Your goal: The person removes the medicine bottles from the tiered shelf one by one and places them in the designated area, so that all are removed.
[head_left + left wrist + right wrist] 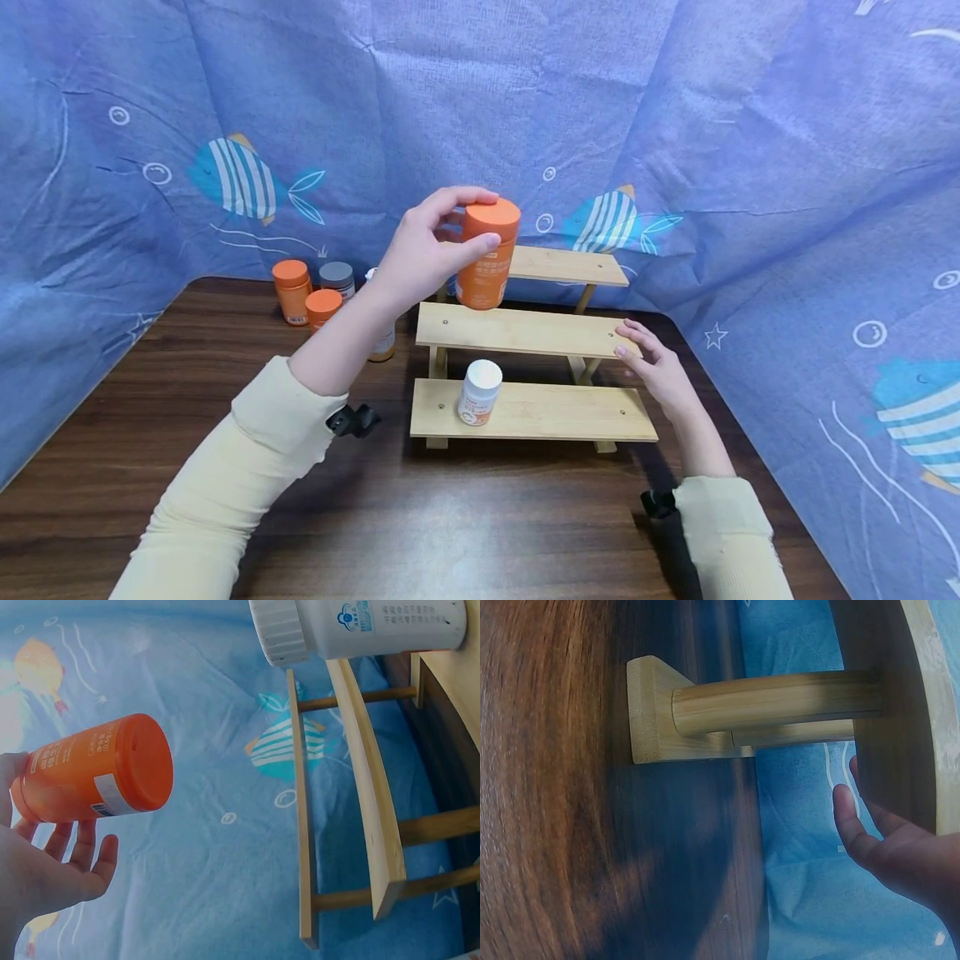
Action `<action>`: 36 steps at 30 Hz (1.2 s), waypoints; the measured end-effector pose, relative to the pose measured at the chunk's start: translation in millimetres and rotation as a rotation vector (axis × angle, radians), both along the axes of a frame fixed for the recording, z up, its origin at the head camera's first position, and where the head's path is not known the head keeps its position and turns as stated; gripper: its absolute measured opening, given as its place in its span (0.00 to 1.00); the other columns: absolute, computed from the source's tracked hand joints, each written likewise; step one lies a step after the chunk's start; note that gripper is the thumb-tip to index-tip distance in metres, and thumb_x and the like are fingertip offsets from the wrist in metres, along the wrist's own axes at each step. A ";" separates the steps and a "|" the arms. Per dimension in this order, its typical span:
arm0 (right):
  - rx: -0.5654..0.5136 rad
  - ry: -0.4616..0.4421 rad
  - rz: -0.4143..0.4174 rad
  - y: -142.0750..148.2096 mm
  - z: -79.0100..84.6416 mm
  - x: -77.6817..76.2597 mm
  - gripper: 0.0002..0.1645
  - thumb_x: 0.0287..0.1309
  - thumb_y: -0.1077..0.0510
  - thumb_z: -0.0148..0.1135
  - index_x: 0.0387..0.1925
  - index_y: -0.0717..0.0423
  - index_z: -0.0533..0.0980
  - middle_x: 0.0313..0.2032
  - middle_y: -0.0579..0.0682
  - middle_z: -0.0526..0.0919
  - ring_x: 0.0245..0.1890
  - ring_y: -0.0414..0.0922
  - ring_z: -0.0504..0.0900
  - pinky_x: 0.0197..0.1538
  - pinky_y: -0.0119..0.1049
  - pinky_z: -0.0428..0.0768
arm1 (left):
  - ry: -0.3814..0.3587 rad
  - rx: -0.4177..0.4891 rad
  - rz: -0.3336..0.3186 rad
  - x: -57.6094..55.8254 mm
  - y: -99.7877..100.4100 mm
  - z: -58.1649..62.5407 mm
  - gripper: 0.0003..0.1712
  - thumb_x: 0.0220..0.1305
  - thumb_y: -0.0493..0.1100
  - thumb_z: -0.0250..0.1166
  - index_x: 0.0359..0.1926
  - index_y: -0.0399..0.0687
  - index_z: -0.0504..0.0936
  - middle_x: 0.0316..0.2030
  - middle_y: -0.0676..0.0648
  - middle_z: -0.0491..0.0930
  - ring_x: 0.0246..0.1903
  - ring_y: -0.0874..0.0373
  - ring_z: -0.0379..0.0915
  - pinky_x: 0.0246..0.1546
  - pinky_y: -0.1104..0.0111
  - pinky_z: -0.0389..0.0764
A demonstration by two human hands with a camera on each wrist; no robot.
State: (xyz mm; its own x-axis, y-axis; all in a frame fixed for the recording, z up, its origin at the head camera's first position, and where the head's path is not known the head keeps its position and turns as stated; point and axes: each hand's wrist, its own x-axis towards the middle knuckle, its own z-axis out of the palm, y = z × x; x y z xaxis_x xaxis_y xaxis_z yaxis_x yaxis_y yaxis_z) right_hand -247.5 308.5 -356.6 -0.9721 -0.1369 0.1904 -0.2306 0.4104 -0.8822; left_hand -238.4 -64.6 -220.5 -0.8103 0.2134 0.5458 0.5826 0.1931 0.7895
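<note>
My left hand [427, 246] grips an orange bottle [489, 258] with an orange lid, thumb and fingers around its upper part. The bottle hangs in the air above the middle step of a three-tier wooden rack [525, 329]; its base faces the camera in the left wrist view. My right hand [656, 367] holds the right end of the middle step, with fingers partly hidden behind the wood in the right wrist view. On the lowest step, left of centre, a white bottle [480, 393] with a white lid stands upright.
At the table's back left stand orange-lidded bottles [292, 292], a grey-lidded bottle [337, 279] and a white bottle [382, 343], partly hidden by my left arm. A blue fish-print cloth [450, 100] hangs behind the dark wooden table [450, 525].
</note>
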 end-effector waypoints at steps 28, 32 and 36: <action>-0.001 -0.009 -0.003 0.6 0.4 -0.2 0.31 0.65 0.56 0.57 0.64 0.68 0.63 0.71 0.56 0.54 0.46 0.24 0.72 0.38 0.24 0.79 | 0.119 -0.034 0.106 28.0 -48.8 -13.3 0.24 0.58 0.41 0.67 0.57 0.54 0.76 0.53 0.51 0.75 0.47 0.59 0.71 0.51 0.67 0.72; -0.013 -0.015 0.001 0.8 -0.4 -0.3 0.31 0.65 0.57 0.56 0.64 0.68 0.63 0.71 0.59 0.52 0.46 0.24 0.72 0.38 0.25 0.79 | 0.121 -0.031 0.128 32.0 -56.1 -15.5 0.25 0.57 0.40 0.67 0.57 0.54 0.76 0.53 0.51 0.75 0.47 0.58 0.70 0.50 0.68 0.72; -0.027 -0.016 0.003 1.1 -1.0 -0.4 0.31 0.65 0.57 0.56 0.64 0.69 0.62 0.71 0.60 0.52 0.46 0.24 0.73 0.38 0.26 0.79 | 0.115 -0.015 0.139 34.8 -63.6 -18.2 0.25 0.57 0.39 0.67 0.57 0.53 0.77 0.53 0.50 0.76 0.47 0.59 0.70 0.50 0.69 0.71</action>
State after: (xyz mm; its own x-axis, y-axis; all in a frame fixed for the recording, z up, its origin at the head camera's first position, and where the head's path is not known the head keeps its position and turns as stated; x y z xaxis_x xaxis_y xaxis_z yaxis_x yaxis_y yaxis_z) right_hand -247.9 309.5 -357.6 -0.9747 -0.1348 0.1784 -0.2175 0.3862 -0.8964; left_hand -203.6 -128.2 -238.7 -0.7652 0.1123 0.6339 0.6355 0.2893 0.7159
